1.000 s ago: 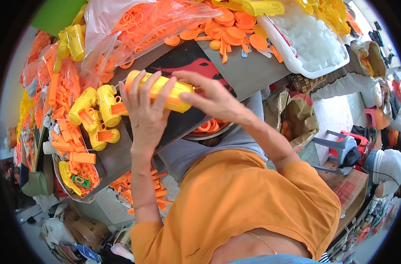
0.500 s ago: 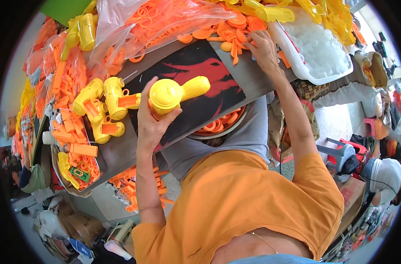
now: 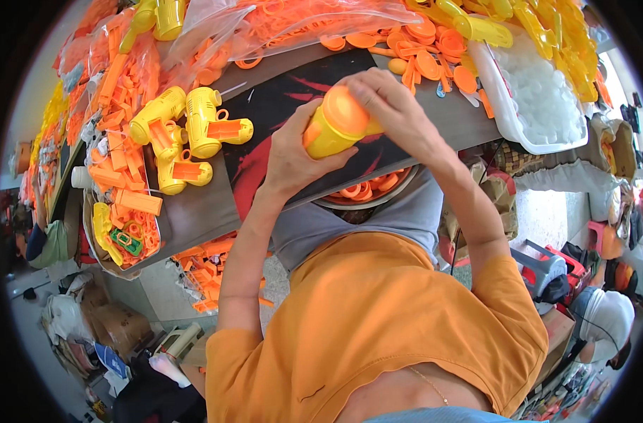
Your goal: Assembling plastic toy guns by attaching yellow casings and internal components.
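Note:
My left hand is wrapped around the barrel of a yellow plastic toy hair dryer, held above a black and red mat. An orange round cap sits on the barrel's upward end. My right hand has its fingers closed at the cap's edge, hiding most of the dryer's handle. To the left lie several similar yellow toy hair dryers with orange parts on their handles. Loose orange discs and sticks are heaped beyond my right hand.
A white tray of translucent pieces stands at the right, with yellow shells behind it. Bagged orange rings line the back. At the left is a box of orange parts. A bowl of orange rings rests below the table edge.
My right hand has come from the orange pile to the toy hair dryer, where an orange cap now covers the end. My left hand has shifted right, tilting the dryer.

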`<act>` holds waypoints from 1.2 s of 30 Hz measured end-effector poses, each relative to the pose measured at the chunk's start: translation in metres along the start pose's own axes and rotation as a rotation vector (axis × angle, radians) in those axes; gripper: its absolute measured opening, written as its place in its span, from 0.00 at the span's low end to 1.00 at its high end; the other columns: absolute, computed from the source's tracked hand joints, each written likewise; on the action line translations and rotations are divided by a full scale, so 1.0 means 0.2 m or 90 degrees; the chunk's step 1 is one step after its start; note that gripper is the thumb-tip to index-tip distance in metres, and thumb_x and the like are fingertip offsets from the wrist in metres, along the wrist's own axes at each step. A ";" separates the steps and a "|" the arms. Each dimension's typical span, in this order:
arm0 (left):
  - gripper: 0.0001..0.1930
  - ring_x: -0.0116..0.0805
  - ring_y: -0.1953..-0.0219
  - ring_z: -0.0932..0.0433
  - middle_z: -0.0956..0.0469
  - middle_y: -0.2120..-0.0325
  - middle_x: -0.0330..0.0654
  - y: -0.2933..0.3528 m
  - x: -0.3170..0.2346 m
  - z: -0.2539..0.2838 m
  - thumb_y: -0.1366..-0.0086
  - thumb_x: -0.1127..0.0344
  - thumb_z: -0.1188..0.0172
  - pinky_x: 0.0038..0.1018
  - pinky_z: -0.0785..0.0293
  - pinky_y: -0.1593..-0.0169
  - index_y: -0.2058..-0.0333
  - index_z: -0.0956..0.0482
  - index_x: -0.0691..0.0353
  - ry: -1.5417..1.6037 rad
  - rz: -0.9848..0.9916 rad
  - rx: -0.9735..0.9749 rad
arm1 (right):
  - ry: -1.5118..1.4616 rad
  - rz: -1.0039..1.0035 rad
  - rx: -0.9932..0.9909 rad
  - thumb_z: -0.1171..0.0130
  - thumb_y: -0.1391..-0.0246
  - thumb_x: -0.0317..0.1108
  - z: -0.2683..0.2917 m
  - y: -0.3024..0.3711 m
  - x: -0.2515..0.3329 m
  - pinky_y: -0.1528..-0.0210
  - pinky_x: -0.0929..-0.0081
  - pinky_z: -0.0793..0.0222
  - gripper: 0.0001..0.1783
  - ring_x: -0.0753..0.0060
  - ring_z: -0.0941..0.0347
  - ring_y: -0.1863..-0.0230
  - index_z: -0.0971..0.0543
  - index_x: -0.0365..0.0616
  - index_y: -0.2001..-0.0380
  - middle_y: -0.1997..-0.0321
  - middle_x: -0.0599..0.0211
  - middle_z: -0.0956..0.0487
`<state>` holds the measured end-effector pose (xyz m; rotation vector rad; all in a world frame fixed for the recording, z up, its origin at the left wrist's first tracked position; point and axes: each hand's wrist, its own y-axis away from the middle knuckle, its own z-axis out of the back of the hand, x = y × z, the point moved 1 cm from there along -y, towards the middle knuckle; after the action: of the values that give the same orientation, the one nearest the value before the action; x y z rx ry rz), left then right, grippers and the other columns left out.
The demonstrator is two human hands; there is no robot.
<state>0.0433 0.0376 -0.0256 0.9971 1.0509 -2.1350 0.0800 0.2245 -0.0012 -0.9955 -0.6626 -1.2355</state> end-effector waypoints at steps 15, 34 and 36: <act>0.32 0.45 0.64 0.22 0.24 0.63 0.43 -0.02 -0.04 -0.07 0.55 0.60 0.29 0.37 0.23 0.66 0.49 0.30 0.54 -0.100 -0.162 0.153 | 0.002 0.147 0.170 0.61 0.35 0.35 -0.02 -0.02 0.08 0.56 0.66 0.33 0.16 0.54 0.29 0.61 0.27 0.34 0.64 0.65 0.54 0.27; 0.38 0.36 0.53 0.23 0.25 0.54 0.45 0.11 -0.07 0.05 0.55 0.70 0.26 0.30 0.27 0.48 0.44 0.35 0.60 -0.038 -0.054 0.028 | 0.211 -0.006 -0.052 0.43 0.45 0.42 -0.03 -0.33 -0.21 0.65 0.71 0.31 0.16 0.64 0.24 0.68 0.21 0.39 0.64 0.69 0.57 0.22; 0.36 0.39 0.57 0.21 0.24 0.57 0.46 0.18 -0.07 0.12 0.53 0.68 0.27 0.31 0.24 0.53 0.45 0.34 0.58 0.010 -0.024 -0.052 | 0.332 -0.022 -0.083 0.40 0.47 0.42 -0.05 -0.43 -0.34 0.65 0.67 0.29 0.14 0.59 0.23 0.66 0.20 0.42 0.65 0.67 0.59 0.20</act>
<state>0.0684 0.0004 -0.0197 0.9640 1.1630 -2.1004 -0.0212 0.2454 -0.0424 -0.7213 -0.1931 -1.5077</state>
